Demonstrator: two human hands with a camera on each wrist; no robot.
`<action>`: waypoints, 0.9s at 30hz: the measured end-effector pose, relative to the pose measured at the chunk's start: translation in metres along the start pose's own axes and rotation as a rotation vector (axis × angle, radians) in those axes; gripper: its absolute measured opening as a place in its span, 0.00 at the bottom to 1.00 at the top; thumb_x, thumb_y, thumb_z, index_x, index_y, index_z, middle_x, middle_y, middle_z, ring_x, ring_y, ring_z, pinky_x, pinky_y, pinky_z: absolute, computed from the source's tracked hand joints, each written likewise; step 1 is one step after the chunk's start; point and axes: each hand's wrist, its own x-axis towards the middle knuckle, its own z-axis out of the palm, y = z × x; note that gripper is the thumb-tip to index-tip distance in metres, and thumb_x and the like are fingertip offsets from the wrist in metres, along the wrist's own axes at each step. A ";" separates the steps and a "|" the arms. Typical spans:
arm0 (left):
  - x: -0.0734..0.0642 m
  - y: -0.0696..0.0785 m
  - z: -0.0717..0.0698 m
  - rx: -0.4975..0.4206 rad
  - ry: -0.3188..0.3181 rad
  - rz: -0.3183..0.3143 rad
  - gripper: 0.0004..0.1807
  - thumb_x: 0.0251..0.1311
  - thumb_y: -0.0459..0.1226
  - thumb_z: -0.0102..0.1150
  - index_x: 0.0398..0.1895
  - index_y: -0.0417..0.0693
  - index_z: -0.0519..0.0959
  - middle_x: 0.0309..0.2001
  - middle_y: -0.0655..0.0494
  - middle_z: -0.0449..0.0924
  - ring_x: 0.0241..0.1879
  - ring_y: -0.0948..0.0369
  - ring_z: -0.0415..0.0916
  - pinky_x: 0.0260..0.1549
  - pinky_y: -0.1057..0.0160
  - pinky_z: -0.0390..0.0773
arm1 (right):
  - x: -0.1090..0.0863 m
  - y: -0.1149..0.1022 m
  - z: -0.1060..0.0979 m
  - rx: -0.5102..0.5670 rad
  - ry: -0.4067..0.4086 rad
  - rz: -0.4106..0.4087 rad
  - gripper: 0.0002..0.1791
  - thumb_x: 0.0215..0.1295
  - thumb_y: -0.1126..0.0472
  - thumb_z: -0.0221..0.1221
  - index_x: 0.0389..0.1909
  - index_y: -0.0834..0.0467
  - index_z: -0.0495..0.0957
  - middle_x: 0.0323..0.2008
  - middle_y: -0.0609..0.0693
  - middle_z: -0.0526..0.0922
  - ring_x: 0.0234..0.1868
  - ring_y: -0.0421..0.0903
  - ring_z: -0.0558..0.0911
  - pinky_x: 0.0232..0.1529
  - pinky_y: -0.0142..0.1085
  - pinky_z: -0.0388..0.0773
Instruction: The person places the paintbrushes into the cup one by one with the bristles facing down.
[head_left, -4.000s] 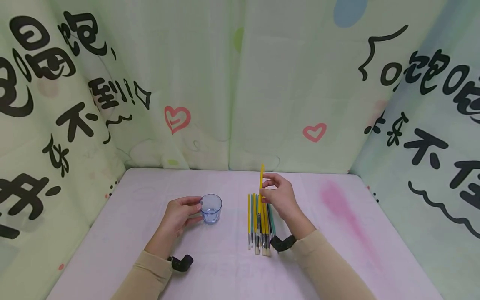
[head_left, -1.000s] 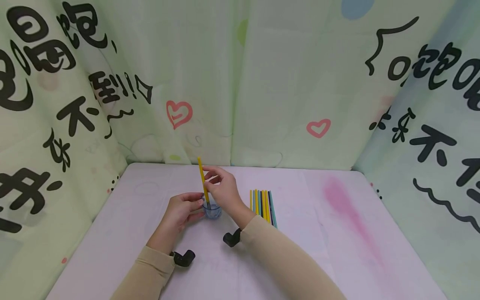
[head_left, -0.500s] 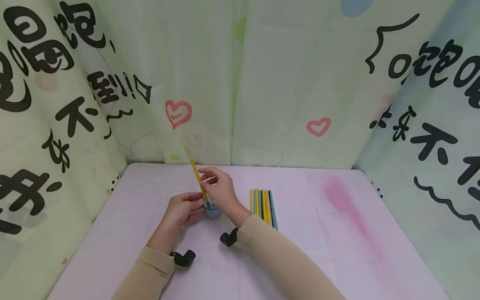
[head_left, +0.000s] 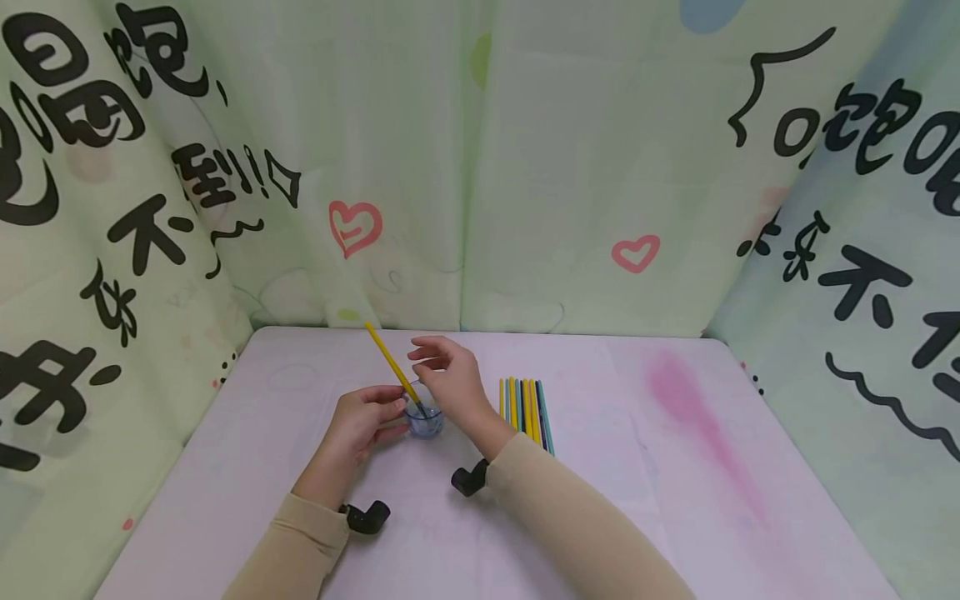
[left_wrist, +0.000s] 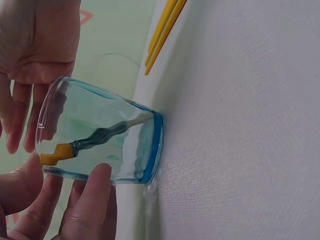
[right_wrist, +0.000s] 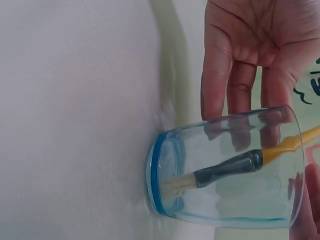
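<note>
A clear bluish glass (head_left: pixel 425 427) stands upright on the table, my left hand (head_left: pixel 367 419) gripping its side with thumb and fingers. Inside leans a yellow-handled paintbrush (head_left: pixel 387 357), its handle sloping up to the left over the rim. Its pale bristles and grey ferrule (right_wrist: pixel 227 169) point down to the bottom of the glass in the right wrist view. My right hand (head_left: pixel 456 388) is just right of the glass rim, fingers loosely bent and apart from the handle. In the left wrist view the right hand (left_wrist: pixel 37 40) shows beyond the glass, holding nothing.
Several more brushes (head_left: pixel 534 412) with yellow, teal and dark handles lie side by side to the right, their lower ends hidden by the right sleeve (head_left: pixel 585 517). A pale pink tablecloth (head_left: pixel 637 533) covers the table. Printed curtains (head_left: pixel 547 192) surround it at the back and sides.
My right hand lifted a yellow brush from the row, carried it left and set it bristles down in the glass. It has now let go, and the handle has tipped left.
</note>
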 end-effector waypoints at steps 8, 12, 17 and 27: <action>-0.001 0.001 0.000 0.010 0.000 -0.001 0.20 0.72 0.30 0.66 0.65 0.38 0.83 0.63 0.37 0.82 0.52 0.52 0.87 0.54 0.50 0.91 | -0.005 -0.002 -0.014 0.077 -0.002 -0.015 0.21 0.75 0.69 0.63 0.65 0.50 0.83 0.55 0.58 0.89 0.52 0.51 0.89 0.51 0.38 0.93; -0.003 0.001 0.000 -0.001 -0.005 0.004 0.21 0.72 0.29 0.66 0.66 0.37 0.82 0.63 0.36 0.82 0.51 0.53 0.87 0.55 0.50 0.91 | -0.008 -0.001 -0.020 0.087 0.011 -0.027 0.22 0.75 0.70 0.63 0.65 0.50 0.83 0.55 0.60 0.89 0.52 0.53 0.89 0.51 0.40 0.93; -0.005 0.001 0.000 -0.008 -0.011 0.007 0.21 0.72 0.29 0.65 0.66 0.36 0.81 0.64 0.34 0.81 0.52 0.51 0.87 0.56 0.48 0.90 | -0.015 0.001 -0.029 0.099 0.029 -0.029 0.22 0.74 0.70 0.64 0.65 0.51 0.83 0.54 0.59 0.89 0.50 0.52 0.90 0.49 0.40 0.94; -0.004 0.000 0.001 -0.013 -0.014 0.009 0.20 0.72 0.28 0.65 0.65 0.36 0.82 0.61 0.35 0.81 0.49 0.53 0.87 0.56 0.48 0.90 | -0.027 0.006 -0.049 0.126 0.048 0.032 0.23 0.73 0.69 0.65 0.66 0.51 0.82 0.54 0.58 0.89 0.53 0.61 0.90 0.45 0.41 0.94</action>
